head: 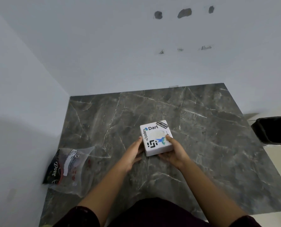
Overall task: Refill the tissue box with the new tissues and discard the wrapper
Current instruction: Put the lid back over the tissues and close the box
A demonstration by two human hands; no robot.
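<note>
Both hands grasp a square white tissue box (156, 138) near the middle of a dark, veined marble slab (210, 128): the left hand (133, 154) against its left side, the right hand (174, 153) cupping its near right corner. Printed stickers cover the matte top around an oval opening. A crinkled clear plastic wrapper (69, 166) lies well apart at the left edge. A black bin (274, 130) stands far right.

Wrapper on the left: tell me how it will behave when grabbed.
The wrapper is probably floppy: thin clear plastic, lying crumpled and flat. Likely very light, since it looks empty. It may slide on the polished slab and crinkle rather than hold shape.
</note>
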